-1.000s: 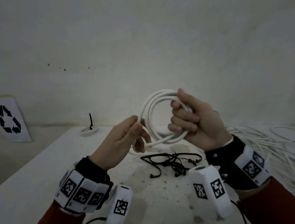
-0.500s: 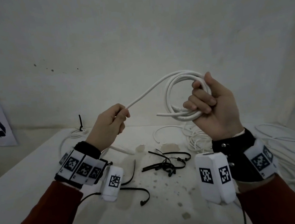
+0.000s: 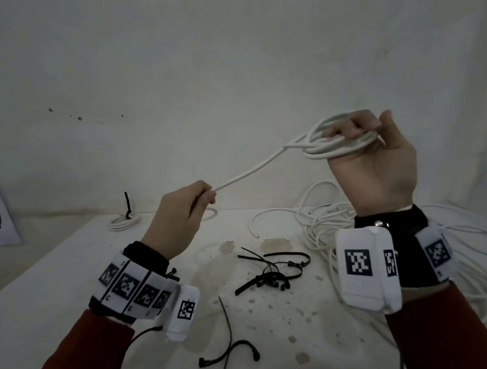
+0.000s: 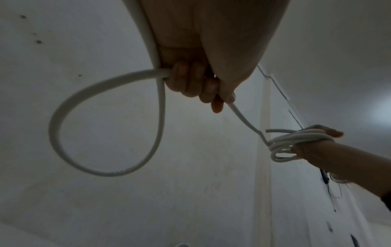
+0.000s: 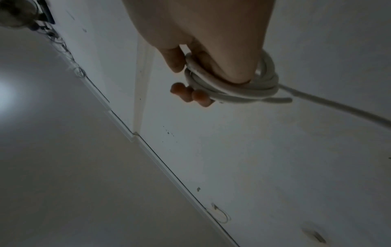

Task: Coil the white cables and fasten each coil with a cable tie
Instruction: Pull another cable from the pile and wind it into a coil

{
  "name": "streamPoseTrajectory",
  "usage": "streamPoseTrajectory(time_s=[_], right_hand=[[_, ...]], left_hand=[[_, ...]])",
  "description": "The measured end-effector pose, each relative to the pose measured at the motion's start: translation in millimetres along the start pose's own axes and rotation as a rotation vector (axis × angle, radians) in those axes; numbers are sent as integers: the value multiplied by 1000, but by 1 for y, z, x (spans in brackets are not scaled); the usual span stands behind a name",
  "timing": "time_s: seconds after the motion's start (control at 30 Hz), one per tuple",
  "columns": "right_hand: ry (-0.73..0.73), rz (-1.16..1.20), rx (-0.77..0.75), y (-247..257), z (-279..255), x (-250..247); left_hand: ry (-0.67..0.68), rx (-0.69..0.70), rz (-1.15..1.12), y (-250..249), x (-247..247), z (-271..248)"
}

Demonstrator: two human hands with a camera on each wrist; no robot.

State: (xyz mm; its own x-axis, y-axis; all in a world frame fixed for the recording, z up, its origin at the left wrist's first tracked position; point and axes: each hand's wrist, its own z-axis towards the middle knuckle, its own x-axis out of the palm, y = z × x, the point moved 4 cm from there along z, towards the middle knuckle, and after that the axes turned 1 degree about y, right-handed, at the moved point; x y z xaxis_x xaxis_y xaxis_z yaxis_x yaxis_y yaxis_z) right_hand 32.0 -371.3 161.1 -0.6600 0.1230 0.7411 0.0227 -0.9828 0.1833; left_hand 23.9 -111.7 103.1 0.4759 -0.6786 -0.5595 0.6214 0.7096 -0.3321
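Pulling away from the right hand, which has lifted with fingers curled round the round white cable coil, the left hand pinches the cable's taut tail; winding unfinished, black plastic cable ties wait on the white table.

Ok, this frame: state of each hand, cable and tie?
left hand: grips the free white cable.
right hand: holds the unfastened coil.
finished coil: on table, tied.
loose cables: uncoiled.
cable ties: unused, on table.
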Motion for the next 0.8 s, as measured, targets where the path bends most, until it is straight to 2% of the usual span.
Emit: streamPoseTrajectory(time_s=[0.17,0.3,0.37,0.43,0.53,0.63,0.67,0.7,0.77,0.8], right_hand=[[27,-294,-104,-5,11,14],[-64,-589,-188,-25,21,16],[-62,-888,-293,-36,23,18],[27,-1221,-332,-52,23,18],[230,-1689,-232,-75,18,7],[471,-2186,-41,-89,8,-7],[519,-2250,20,-90,6,-9],[539,-2216,83,-90,4,-9],[545,-2037,163,-86,2,-7],[541,-1978,157,-85,1,-5]], left_hand=[[19,180,221,-13,-1,6],[46,306,367,-31,2,7],[64,363,382,-38,5,7],[70,404,390,-46,6,8],[57,434,408,-56,1,13],[55,466,421,-56,-9,16],[60,465,414,-55,-13,17],[68,458,407,-53,-17,18],[75,441,398,-49,-22,20],[78,442,386,-48,-24,22]])
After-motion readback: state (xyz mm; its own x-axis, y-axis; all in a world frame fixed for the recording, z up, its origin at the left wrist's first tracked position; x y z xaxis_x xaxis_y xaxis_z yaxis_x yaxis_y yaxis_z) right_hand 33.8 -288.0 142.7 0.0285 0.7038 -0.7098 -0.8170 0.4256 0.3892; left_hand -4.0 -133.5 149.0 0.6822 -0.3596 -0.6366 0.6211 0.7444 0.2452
